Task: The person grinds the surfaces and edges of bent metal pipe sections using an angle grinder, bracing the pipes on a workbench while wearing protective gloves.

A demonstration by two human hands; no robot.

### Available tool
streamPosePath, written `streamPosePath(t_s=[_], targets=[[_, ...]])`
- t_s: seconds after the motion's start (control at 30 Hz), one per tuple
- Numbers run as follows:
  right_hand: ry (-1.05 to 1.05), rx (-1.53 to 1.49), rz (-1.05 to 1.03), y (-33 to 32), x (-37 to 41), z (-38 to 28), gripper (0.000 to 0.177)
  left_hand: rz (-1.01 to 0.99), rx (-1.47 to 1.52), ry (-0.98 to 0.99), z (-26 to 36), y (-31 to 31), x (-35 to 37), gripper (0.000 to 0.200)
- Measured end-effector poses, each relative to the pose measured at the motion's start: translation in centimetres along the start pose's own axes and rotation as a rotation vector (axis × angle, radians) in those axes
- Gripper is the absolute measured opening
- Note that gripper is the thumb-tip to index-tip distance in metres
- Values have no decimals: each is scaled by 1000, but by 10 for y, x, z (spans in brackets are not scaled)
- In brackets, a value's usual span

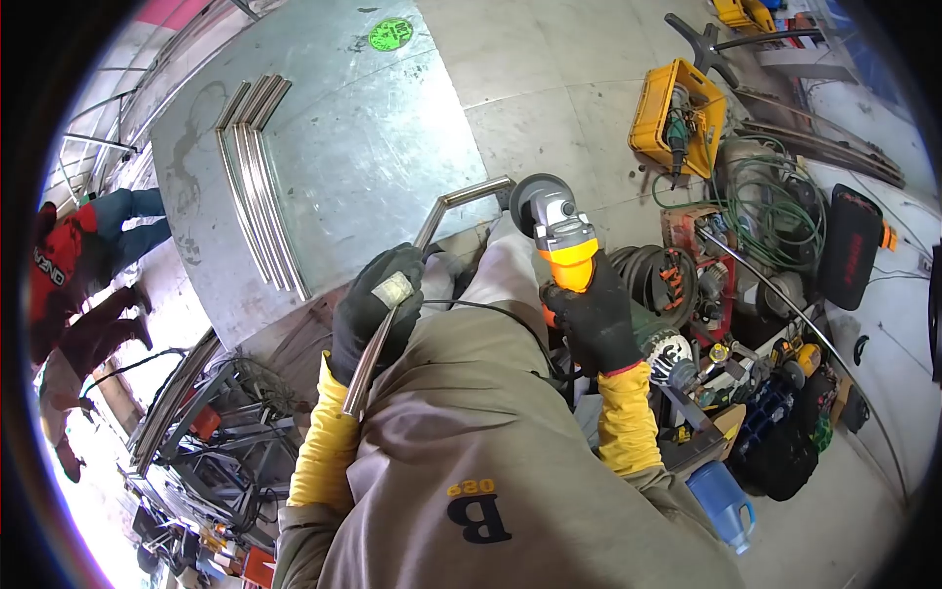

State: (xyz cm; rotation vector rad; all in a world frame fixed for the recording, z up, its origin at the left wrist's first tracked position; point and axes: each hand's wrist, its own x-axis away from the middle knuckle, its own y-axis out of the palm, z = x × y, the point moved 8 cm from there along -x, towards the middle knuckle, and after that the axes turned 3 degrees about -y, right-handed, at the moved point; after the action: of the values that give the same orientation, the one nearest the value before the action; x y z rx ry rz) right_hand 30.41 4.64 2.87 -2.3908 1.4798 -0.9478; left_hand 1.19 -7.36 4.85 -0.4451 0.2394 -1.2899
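My left hand (pixel 381 309), in a black glove, is closed around a bent metal tube (pixel 429 224). The tube slants up from my lap, and its bent end reaches right toward the grinder's disc. In my right hand (pixel 599 316), also gloved in black, is a yellow and grey angle grinder (pixel 564 232), gripped by its body. The grinder's round disc sits beside the tube's end; whether they touch I cannot tell. Several similar bent tubes (pixel 260 187) lie side by side on the metal sheet (pixel 363 128) ahead of me.
A yellow crate (pixel 643 113) with a power tool stands at the upper right. Green hose (pixel 785 196), cables and tools crowd the right side, near a blue jug (pixel 721 506). Metal frames (pixel 231 447) lie at lower left. Another person in red (pixel 74 255) is at far left.
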Motion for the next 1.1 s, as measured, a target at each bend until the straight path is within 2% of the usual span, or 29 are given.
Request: streamPosePath(t_s=[0.13,0.2,0.27,0.4,0.47,0.57,0.6,0.67,0.7,0.73,0.77,0.87,0.93,0.97,1.0,1.07,1.1], targets=[[-21,75,-8,1,-1,-15,46,-7,147,-145,-7,0,2,34],[-20,98,-11,3,-2,-16,46,37,109,-12,3,-4,0,35],[-86,135,5,3,-2,-22,37,59,126,-16,3,-5,1,35],[-106,114,-10,7,-4,-18,34,23,40,-30,2,-2,1,33],[-236,204,-23,7,-4,-23,33,25,36,-14,2,-1,1,32],[-212,227,-53,8,-5,-24,33,4,-81,44,8,0,-1,28],[-215,227,-56,8,-6,-22,33,11,-95,55,10,-1,-1,27],[-324,244,-38,9,-6,-23,46,19,-111,64,16,-2,0,26],[-326,243,-41,10,-6,-28,46,34,-22,-33,17,-4,-1,26],[-202,180,-49,9,-8,-26,46,51,69,-129,16,-5,-2,26],[-79,118,-56,9,-9,-20,46,55,69,-129,19,-4,-6,26],[-22,127,-76,13,-10,-2,47,129,20,-71,26,-10,-16,28],[7,76,-86,12,-10,-4,47,122,139,-198,13,-13,-15,27],[47,20,-92,12,-9,-2,47,125,135,-201,11,-15,-14,27],[48,16,-92,13,-9,-1,47,114,86,-172,11,-15,-13,27],[-139,69,-38,7,-11,-14,46,88,-6,-104,15,-12,-13,28],[-153,96,-43,5,-14,-16,44,87,-4,-99,15,-12,-14,28]])
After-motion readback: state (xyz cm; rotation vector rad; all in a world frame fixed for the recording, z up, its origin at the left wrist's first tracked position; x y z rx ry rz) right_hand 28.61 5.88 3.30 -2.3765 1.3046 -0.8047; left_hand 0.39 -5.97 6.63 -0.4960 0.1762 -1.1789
